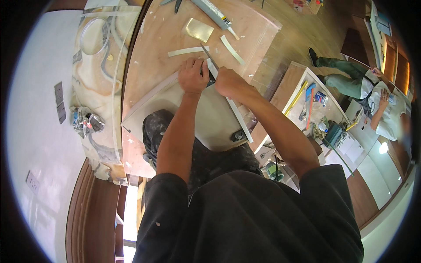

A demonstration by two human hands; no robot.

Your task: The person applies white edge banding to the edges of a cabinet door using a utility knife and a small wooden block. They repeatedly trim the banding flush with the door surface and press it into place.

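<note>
Across my lap lies a grey cabinet door panel (pixel 215 116) with pale edges and dark hinge fittings, one of them a hinge (pixel 238 135) at its near right corner. My left hand (pixel 193 75) is closed over the panel's far edge, thumb beside the corner. Right next to it, my right hand (pixel 231 82) makes a fist at the panel's right edge, around a narrow blade-like tool (pixel 208 55) that sticks out toward the far left. Its handle is hidden in the fist, so its exact kind does not show.
On the wooden board ahead lie a caulking gun (pixel 215 15), a gold-coloured square (pixel 199 30) and pale strips (pixel 231 49). To the right stands an open box-like cabinet (pixel 287 83) holding tools and a can. A person (pixel 381 94) is farther right. A marbled slab (pixel 98 79) stands left.
</note>
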